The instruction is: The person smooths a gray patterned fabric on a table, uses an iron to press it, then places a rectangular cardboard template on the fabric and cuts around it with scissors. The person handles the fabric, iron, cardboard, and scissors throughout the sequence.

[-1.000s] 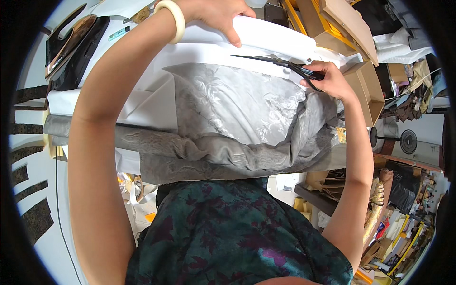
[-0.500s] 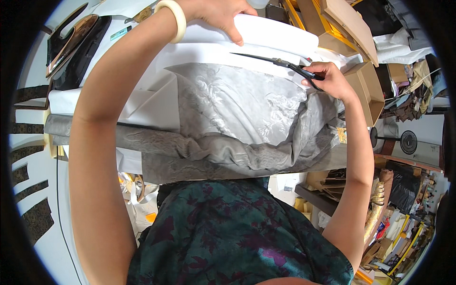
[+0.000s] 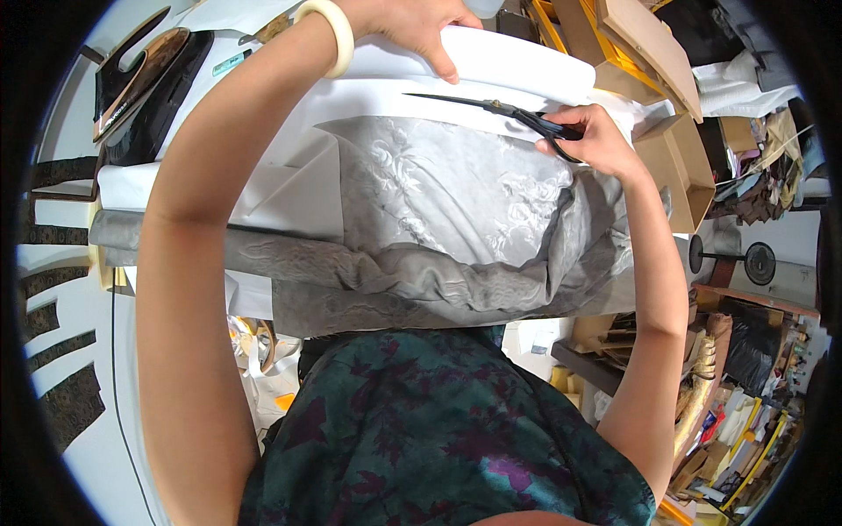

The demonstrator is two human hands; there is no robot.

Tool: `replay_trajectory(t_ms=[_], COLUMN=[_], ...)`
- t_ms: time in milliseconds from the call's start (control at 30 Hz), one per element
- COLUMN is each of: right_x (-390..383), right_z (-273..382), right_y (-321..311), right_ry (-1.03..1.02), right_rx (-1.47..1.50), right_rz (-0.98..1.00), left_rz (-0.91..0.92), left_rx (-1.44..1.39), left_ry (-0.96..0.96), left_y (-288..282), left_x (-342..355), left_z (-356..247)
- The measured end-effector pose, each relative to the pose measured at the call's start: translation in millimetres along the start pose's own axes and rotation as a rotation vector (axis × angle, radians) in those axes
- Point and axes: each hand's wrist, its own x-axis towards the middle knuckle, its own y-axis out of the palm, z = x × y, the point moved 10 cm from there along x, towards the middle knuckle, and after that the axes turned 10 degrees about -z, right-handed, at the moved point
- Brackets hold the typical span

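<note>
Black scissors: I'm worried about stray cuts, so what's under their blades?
Under the black scissors, white material shows around the blades. What the blades and right hand cover cannot be seen.

This is a workshop where cloth is worked: black scissors [image 3: 504, 110] stand over patterned gray cloth [image 3: 447, 188], a white roll [image 3: 526, 66] lies just beyond, and an iron [image 3: 145, 81] rests at the left. Dark patterned strips [image 3: 54, 322] line the far left edge. At the right are open cartons [image 3: 693, 167], a tangled heap of fabric [image 3: 776, 145], a fan [image 3: 759, 263] and, lower down, crowded clutter with yellow bars [image 3: 752, 451].
</note>
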Motion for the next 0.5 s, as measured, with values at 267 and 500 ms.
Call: replay_trajectory(t_ms=[267,500], right_x=[-2,-3], right_z=[1,20], right_y=[0,10], right_ry=[-0.032,-0.059], right_rx=[0.025,0.033], right_rz=[-0.01,-0.016], left_rz=[0.017,0.03], left_rx=[-0.022,0.023], left_ry=[0.012,0.028], left_y=[2,0], left_x=[2,8], left_z=[1,10])
